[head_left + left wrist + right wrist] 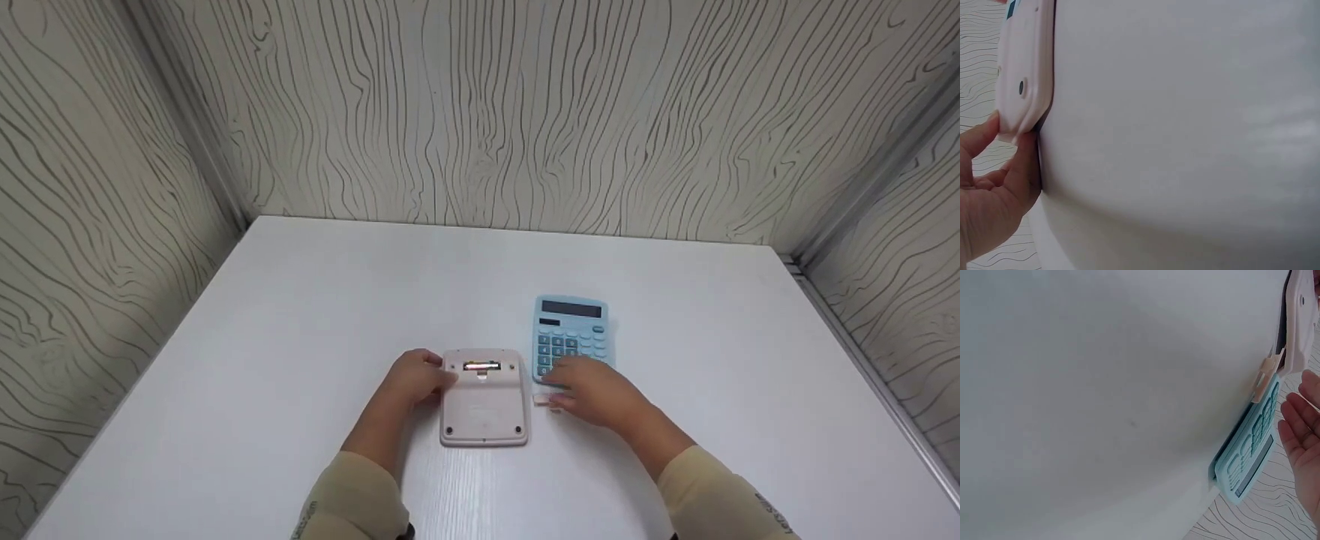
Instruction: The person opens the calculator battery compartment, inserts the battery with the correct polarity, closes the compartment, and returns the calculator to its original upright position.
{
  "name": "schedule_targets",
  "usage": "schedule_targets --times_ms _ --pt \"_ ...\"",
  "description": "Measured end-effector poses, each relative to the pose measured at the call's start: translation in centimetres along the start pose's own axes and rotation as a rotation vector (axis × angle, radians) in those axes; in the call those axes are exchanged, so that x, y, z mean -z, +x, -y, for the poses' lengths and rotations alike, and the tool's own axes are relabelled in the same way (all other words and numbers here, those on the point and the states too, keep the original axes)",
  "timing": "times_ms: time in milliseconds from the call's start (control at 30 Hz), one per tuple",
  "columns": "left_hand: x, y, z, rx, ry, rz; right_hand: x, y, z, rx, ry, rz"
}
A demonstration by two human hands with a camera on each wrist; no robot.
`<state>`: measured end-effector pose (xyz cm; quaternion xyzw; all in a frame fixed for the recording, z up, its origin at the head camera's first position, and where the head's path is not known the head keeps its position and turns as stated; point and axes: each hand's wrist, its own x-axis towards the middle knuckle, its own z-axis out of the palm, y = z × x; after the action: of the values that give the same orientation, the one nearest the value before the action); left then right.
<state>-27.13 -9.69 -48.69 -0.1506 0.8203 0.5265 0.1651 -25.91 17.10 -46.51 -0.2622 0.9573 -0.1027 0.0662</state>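
Note:
A pale pink calculator (484,409) lies face down on the table, its battery slot uncovered with a battery (481,366) inside. My left hand (416,376) grips its left edge, the thumb on the upper face; in the left wrist view the fingers come in at the side beneath the thumb. Near the pink calculator's right side lies a small pink battery cover (541,400). Over that cover and the lower end of a blue calculator (550,330) hovers my right hand (596,390). The right wrist view shows its fingers relaxed, apart from the cover (1265,377), holding nothing.
Both calculators lie on a white table (330,300), the blue one face up and farther back. A wood-grain patterned wall (487,112) rises behind the table, with similar panels to the left and right.

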Motion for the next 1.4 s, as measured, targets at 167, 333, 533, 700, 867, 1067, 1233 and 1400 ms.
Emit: schedule_targets --times_ms 167,333,533,700,867,1067,1233,1400 --pt "0.0 0.2 0.1 0.006 0.008 0.006 -0.6 -0.5 -0.3 0.056 -0.099 0.023" --pt "0.0 0.3 0.0 0.029 -0.001 0.003 -1.3 -0.6 -0.5 0.092 -0.182 0.012" --pt "0.0 0.0 0.0 0.024 0.014 -0.011 -2.1 -0.5 -0.4 0.106 -0.205 -0.030" --pt "0.1 -0.1 -0.1 0.011 0.028 -0.008 -2.5 -0.4 -0.1 0.071 -0.212 -0.052" --pt "0.1 0.0 0.0 0.009 0.021 -0.008 -2.3 -0.4 0.2 0.023 -0.164 -0.093" --pt "0.1 0.0 0.0 0.007 0.015 -0.002 -1.6 -0.1 0.7 -0.003 -0.137 -0.148" --pt "0.1 0.0 0.1 -0.001 0.012 0.001 -1.0 0.2 1.1 -0.065 -0.099 -0.130" --pt "-0.1 0.0 0.0 0.011 0.007 -0.007 0.3 1.0 1.7 -0.113 -0.041 -0.153"
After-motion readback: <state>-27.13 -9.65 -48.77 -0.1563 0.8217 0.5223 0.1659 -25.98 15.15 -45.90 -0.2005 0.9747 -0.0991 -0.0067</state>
